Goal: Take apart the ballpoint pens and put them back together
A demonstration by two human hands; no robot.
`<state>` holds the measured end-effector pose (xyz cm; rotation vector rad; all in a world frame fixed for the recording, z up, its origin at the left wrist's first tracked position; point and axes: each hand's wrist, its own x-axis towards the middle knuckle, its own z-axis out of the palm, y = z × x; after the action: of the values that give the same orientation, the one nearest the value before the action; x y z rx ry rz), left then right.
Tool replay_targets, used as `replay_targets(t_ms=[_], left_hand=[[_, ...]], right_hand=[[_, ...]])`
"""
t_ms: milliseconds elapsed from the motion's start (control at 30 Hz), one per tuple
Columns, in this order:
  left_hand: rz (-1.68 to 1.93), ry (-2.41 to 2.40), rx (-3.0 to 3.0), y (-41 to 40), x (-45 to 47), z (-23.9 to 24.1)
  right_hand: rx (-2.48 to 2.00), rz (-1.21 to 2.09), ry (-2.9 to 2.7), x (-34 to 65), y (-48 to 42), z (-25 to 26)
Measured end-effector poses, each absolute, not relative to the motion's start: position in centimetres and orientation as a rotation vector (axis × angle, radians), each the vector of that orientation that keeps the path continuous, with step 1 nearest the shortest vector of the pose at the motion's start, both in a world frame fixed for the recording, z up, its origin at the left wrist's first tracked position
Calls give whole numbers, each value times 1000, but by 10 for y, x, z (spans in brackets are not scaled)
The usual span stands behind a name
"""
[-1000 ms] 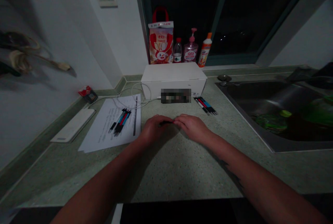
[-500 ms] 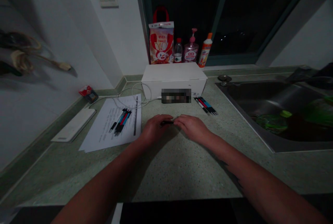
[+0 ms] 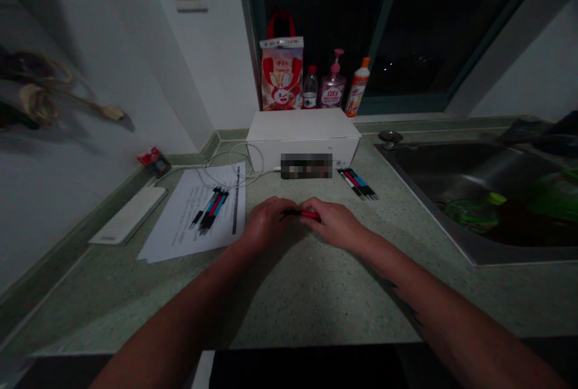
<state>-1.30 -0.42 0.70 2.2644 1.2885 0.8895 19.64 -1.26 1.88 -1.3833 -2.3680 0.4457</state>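
In the head view, a pen (image 3: 310, 215) with a red barrel and a black end lies level between my two hands over the counter. My left hand (image 3: 266, 223) is closed on the black end. Fingers of my right hand (image 3: 336, 223) pinch the red part. Whether the two parts are joined is hidden by my fingertips. Left of my hands, a bunch of pens (image 3: 212, 208) in black, blue and red rests on printed sheets (image 3: 171, 220). Several similar pens (image 3: 359, 184) lie side by side beyond my right hand.
A white box (image 3: 302, 127) stands at the back, with a blurred dark object (image 3: 306, 167) before it and a white cable. A white flat device (image 3: 130, 214) lies at left. The sink (image 3: 451, 220) is at right. Bottles (image 3: 333, 88) and a bag (image 3: 282, 79) stand behind the box.
The pen's red barrel now shows at my right fingers, where it was covered before. My right hand's grip has shifted slightly; my left hand stays nearly in place.
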Motion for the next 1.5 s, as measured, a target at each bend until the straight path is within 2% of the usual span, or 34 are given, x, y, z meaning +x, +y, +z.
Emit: replay_targets(t_ms=[533, 1100, 1500], left_hand=[[874, 1308, 2262, -5, -11, 8], [1066, 1303, 1887, -2, -10, 9], [1002, 1280, 1817, -3, -8, 8]], right_hand=[[-1384, 466, -2347, 196, -11, 19], [-1359, 373, -2334, 199, -5, 20], [-1365, 363, -2309, 200, -6, 24]])
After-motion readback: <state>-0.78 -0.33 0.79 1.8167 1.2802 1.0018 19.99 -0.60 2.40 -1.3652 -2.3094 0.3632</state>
